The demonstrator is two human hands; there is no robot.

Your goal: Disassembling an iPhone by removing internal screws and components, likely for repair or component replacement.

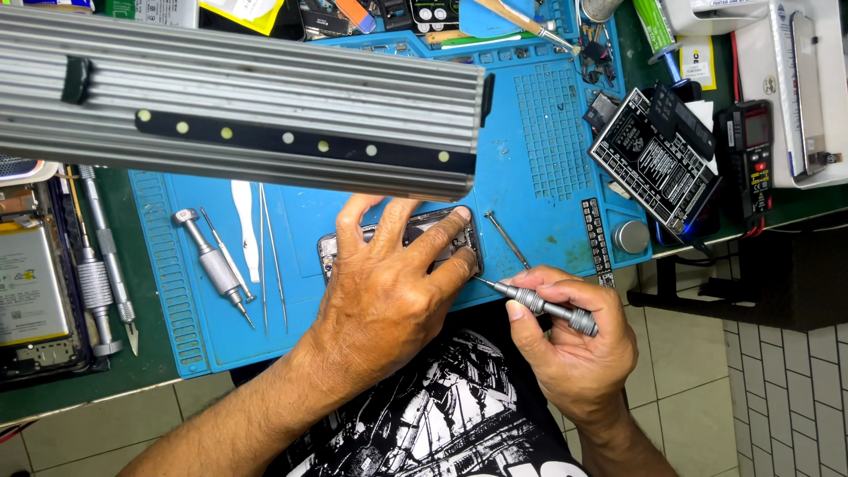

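Blue work mat — left hand spread flat, pinning an opened phone; right hand closed around a precision screwdriver, tip at the phone's edge.

The left hand lay palm down, fingers spread forward and pressing. The right hand was curled closed, thumb and fingers pinched, wrist bent inward.

I log a red-and-black multimeter at the counter's right edge, its small grey screen dark | black rectangular test board with white printed labelling just left of it | yellow label on white card above | white-labelled flat battery at far left | yellow packet at top edge.
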